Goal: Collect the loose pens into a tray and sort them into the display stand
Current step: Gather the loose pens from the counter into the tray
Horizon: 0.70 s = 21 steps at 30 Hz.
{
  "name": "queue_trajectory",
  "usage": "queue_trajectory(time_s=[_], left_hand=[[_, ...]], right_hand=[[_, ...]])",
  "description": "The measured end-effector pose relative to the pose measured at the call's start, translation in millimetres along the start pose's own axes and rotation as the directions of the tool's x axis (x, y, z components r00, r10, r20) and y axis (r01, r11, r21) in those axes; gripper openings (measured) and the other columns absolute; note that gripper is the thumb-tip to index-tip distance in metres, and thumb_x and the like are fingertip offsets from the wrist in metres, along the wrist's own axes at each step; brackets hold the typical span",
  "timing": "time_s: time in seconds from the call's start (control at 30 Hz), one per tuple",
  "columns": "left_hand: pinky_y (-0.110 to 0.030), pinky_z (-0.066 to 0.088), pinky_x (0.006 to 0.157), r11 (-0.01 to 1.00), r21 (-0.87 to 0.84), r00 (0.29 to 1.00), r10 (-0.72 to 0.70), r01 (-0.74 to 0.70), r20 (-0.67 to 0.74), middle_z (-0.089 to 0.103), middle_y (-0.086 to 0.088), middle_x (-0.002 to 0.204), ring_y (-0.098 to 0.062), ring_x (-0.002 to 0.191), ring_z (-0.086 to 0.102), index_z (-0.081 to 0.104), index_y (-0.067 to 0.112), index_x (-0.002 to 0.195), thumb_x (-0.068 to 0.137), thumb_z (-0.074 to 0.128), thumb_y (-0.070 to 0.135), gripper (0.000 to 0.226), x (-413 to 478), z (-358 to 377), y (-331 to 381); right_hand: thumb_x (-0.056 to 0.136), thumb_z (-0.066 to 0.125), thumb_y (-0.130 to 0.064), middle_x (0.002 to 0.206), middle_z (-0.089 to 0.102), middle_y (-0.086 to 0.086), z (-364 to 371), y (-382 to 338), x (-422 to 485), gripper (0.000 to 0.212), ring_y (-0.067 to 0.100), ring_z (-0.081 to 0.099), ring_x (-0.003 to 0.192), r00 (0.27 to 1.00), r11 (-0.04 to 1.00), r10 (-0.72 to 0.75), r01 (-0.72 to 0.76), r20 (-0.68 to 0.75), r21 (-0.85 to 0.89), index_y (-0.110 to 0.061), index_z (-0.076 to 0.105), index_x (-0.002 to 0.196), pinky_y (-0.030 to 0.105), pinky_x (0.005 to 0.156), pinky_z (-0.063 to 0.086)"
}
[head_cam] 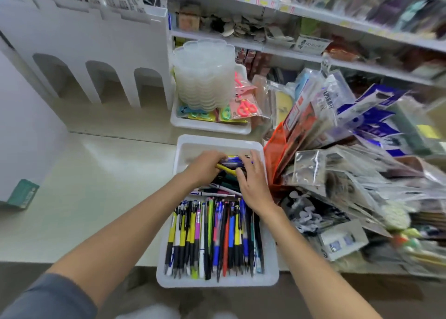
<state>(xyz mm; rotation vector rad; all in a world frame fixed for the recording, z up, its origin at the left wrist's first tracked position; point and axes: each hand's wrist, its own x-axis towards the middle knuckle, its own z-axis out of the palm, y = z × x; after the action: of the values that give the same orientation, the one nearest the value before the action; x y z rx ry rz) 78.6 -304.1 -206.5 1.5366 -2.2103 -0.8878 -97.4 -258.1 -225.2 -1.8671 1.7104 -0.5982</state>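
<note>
White plastic tray, the nearer of two, sits at the near edge of the pale counter. Its near half holds one row of some two dozen retractable pens with yellow, blue, black, red, green and pink barrels; blur prevents an exact count. They lie side by side, long axes running near to far, tips toward the viewer. Just beyond the row, a few crosswise pens lie with long axes left to right.

Over the tray's far half, the left hand has its fingers curled round a crosswise bundle of blue and yellow pens; how many it holds cannot be told. The right hand lays its fingers, straight and slightly spread, on the bundle's right end, thumb against a yellow barrel. One grey sleeve covers the left upper arm.

Right of the tray lies a heap of clear-packeted goods. Behind it, a second white tray carries one stack of translucent scalloped boxes and packeted pink scissors. To the left of that stands a white display stand with three arched openings. Farthest are stocked wall shelves. Printing on pens, packets and shelf tags is too blurred to read.
</note>
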Motion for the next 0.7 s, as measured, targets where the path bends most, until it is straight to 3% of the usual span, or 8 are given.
queue_trajectory(time_s=[0.13, 0.2, 0.27, 0.37, 0.43, 0.57, 0.7], left_hand=[[-0.030, 0.046, 0.083, 0.994, -0.100, 0.999, 0.044, -0.040, 0.031, 0.071, -0.008, 0.106, -0.020, 0.099, 0.060, 0.072, 0.011, 0.115, 0.077, 0.062, -0.008, 0.044, 7.7, -5.5, 7.1], [-0.025, 0.046, 0.086, 0.972, -0.231, 0.999, -0.032, 0.037, 0.024, 0.069, -0.006, 0.114, -0.018, 0.105, 0.060, 0.069, 0.012, 0.123, 0.074, 0.064, -0.007, 0.053, 6.0, -3.3, 6.5], [-0.023, 0.044, 0.095, 0.905, -0.407, 0.984, -0.163, 0.120, -0.074, 0.065, -0.003, 0.126, -0.013, 0.114, 0.058, 0.065, 0.015, 0.129, 0.075, 0.064, -0.004, 0.057, -0.5, -3.5, 2.7], [-0.031, 0.036, 0.111, 0.878, -0.458, 0.931, -0.274, 0.139, -0.243, 0.059, 0.000, 0.136, -0.013, 0.129, 0.049, 0.063, 0.018, 0.131, 0.088, 0.059, 0.004, 0.045, -12.2, -0.2, -9.7], [-0.032, 0.030, 0.116, 0.872, -0.457, 0.934, -0.293, 0.174, -0.205, 0.053, 0.001, 0.143, -0.014, 0.136, 0.042, 0.056, 0.017, 0.139, 0.098, 0.053, 0.010, 0.041, -20.2, 3.8, -13.6], [-0.020, 0.029, 0.108, 0.804, -0.564, 0.959, -0.274, 0.190, -0.067, 0.047, 0.002, 0.148, -0.011, 0.139, 0.039, 0.047, 0.015, 0.146, 0.101, 0.050, 0.008, 0.046, -24.7, 15.0, -12.2], [-0.019, 0.014, 0.113, 0.818, -0.550, 0.974, -0.225, 0.167, -0.039, 0.037, 0.000, 0.156, -0.011, 0.151, 0.016, 0.043, 0.017, 0.148, 0.103, 0.044, 0.004, 0.047, -20.5, 28.4, -12.0]], right_hand=[[0.107, 0.035, -0.025, 0.165, 0.005, 0.004, 5.3, -1.6, 13.9, 0.045, 0.017, 0.000, 0.151, 0.999, 1.000, 0.028, -0.028, -0.036, 0.003, -0.017, 0.033, 0.151, 0.032, 0.123, 0.005], [0.106, 0.037, -0.024, 0.164, 0.007, 0.005, 5.0, -0.9, 19.4, 0.045, 0.018, 0.002, 0.151, 0.998, 0.999, 0.051, -0.050, -0.045, 0.022, -0.015, 0.034, 0.150, 0.037, 0.123, 0.007], [0.106, 0.039, -0.025, 0.165, 0.007, 0.004, 4.4, 1.8, 23.5, 0.046, 0.018, 0.001, 0.151, 0.999, 1.000, -0.008, 0.007, -0.039, -0.030, -0.019, 0.033, 0.151, 0.035, 0.124, 0.003], [0.105, 0.040, -0.031, 0.165, 0.005, 0.001, 2.7, 4.8, 29.9, 0.051, 0.016, -0.004, 0.152, 0.987, 0.981, -0.130, 0.141, 0.090, -0.131, -0.027, 0.027, 0.154, 0.028, 0.120, -0.008], [0.103, 0.045, -0.036, 0.164, 0.012, 0.003, 1.5, 6.5, 34.3, 0.050, 0.019, 0.001, 0.152, 0.981, 0.976, -0.134, 0.155, 0.138, -0.153, -0.025, 0.034, 0.151, 0.035, 0.123, -0.002], [0.095, 0.058, -0.045, 0.155, 0.031, 0.011, 1.0, 8.3, 36.8, 0.058, 0.029, 0.020, 0.146, 0.980, 0.953, -0.188, 0.198, 0.067, -0.230, -0.019, 0.042, 0.145, 0.046, 0.120, 0.015], [0.095, 0.058, -0.042, 0.153, 0.035, 0.016, 2.6, 9.9, 37.9, 0.049, 0.034, 0.026, 0.143, 0.972, 0.919, -0.213, 0.233, 0.094, -0.319, -0.015, 0.057, 0.136, 0.052, 0.115, 0.026]])
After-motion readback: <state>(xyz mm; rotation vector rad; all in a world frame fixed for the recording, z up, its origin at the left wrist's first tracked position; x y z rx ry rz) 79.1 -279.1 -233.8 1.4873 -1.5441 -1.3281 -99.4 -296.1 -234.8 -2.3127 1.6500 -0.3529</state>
